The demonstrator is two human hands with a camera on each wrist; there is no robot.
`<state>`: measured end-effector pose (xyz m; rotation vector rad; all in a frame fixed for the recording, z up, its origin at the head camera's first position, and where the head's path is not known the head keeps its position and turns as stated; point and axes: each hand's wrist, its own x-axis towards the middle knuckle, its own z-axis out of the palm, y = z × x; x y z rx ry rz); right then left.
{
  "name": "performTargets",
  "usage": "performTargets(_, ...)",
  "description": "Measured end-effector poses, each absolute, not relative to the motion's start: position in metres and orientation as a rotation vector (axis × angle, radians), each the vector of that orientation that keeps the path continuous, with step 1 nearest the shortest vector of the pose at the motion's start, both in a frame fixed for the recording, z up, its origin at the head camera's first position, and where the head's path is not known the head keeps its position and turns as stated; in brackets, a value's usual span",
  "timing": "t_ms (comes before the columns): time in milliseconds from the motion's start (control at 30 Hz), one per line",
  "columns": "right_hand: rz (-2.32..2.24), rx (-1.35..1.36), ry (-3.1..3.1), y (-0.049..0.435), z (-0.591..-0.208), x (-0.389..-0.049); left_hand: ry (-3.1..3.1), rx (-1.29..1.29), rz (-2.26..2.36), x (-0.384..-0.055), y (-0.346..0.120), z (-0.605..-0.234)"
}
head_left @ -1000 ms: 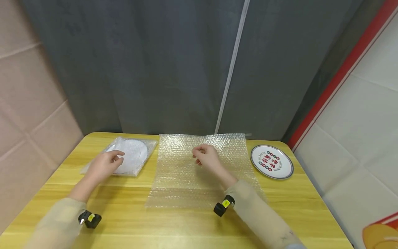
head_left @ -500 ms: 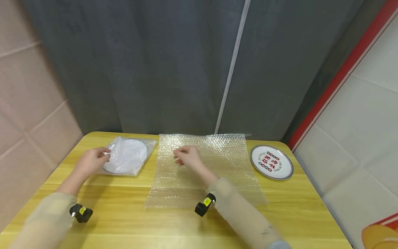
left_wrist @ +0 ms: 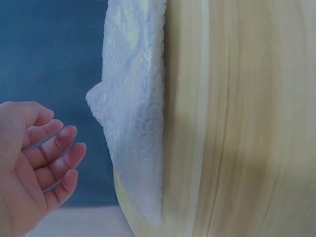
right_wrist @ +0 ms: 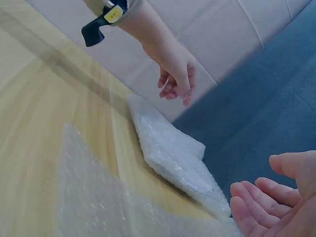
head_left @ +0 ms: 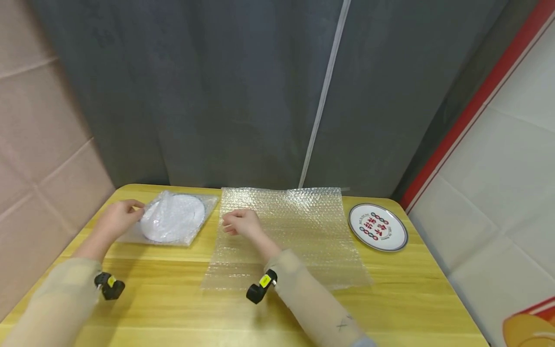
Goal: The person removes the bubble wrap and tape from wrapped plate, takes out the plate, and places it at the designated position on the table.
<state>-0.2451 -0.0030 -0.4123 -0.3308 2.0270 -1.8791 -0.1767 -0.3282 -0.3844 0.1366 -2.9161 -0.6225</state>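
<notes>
Can see, inside a bubble-wrap packet flat on the left of the table, a pale round disc, clouded by the wrapping and faintly dark-edged. Can see the left hand relaxed, loosely curved near the packet, and the right hand likewise, above a flat, clear bubble sheet.

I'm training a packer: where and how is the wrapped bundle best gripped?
Probably at its left and right edges, one hand from each side: the bundle lies flat, and its wrap spreads past the round shape inside, so reach in to that shape's rim. The left hand is beside the left edge; the right hand is right of it.
</notes>
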Motion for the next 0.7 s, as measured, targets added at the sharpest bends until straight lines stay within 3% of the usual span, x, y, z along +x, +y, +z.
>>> performTargets(700,-2.003,-0.19,1.869,-0.057,-0.446,-0.23,-2.843,0.224,-0.695,-0.182,-0.35,-0.393)
